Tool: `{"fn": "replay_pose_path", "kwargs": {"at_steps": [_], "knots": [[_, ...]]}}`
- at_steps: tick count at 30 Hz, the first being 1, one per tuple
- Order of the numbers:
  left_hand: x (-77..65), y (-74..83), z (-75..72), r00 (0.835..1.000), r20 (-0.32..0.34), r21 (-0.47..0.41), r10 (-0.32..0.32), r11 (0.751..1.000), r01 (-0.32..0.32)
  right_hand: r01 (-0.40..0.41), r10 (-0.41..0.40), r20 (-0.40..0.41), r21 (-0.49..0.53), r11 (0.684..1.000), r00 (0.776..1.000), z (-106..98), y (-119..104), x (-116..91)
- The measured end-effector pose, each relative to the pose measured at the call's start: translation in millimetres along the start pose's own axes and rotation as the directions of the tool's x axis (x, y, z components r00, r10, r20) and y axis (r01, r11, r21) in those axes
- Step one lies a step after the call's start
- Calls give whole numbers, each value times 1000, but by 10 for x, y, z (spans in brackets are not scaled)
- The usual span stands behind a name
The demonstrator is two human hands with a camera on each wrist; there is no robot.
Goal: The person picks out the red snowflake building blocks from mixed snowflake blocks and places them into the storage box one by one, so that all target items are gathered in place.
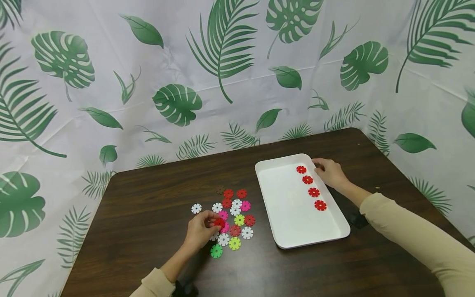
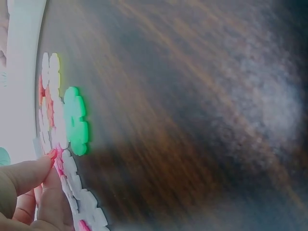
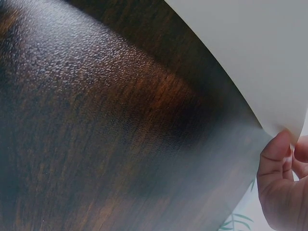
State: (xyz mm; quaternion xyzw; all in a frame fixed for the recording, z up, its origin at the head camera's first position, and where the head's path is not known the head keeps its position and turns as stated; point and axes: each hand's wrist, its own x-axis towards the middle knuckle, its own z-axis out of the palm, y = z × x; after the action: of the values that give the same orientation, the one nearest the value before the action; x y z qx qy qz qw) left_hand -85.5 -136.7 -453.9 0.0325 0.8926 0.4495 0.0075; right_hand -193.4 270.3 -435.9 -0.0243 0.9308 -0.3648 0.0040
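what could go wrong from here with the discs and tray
The red disc pinched by the left hand could slip and drop among the crowded discs below. If the right hand tugs the white tray, its row of four red discs might slide out of line.

Two hands (image 1: 200,230) (image 1: 331,173) show; one tray (image 1: 283,202) holds four discs (image 1: 313,192).

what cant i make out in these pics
Head view: part of the red disc, covered by the fingers of the left hand.
Head view: part of a white disc, behind that hand.
Head view: fine detail of the brown disc, too small and dark.
Right wrist view: inside of the tray, hidden by its own side; part of the right hand, cut off by the right edge.
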Motion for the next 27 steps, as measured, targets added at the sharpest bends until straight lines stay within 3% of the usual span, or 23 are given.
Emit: {"fn": "replay_pose_path", "kwargs": {"at_steps": [10,14,19,27], "knots": [[81,73,-4,997,28,-109,-68,992,70,-1,1,2,-10,1000,1000,-16,-22,2],[122,171,23,993,66,-218,-99,970,111,0,0,6,-10,1000,1000,-15,-22,6],[179,339,95,989,113,-348,-90,929,125,-7,7,7,-5,1000,1000,-12,-22,4],[267,645,260,977,211,-438,-36,890,127,-12,12,6,2,1000,1000,-7,-15,-2]]}}
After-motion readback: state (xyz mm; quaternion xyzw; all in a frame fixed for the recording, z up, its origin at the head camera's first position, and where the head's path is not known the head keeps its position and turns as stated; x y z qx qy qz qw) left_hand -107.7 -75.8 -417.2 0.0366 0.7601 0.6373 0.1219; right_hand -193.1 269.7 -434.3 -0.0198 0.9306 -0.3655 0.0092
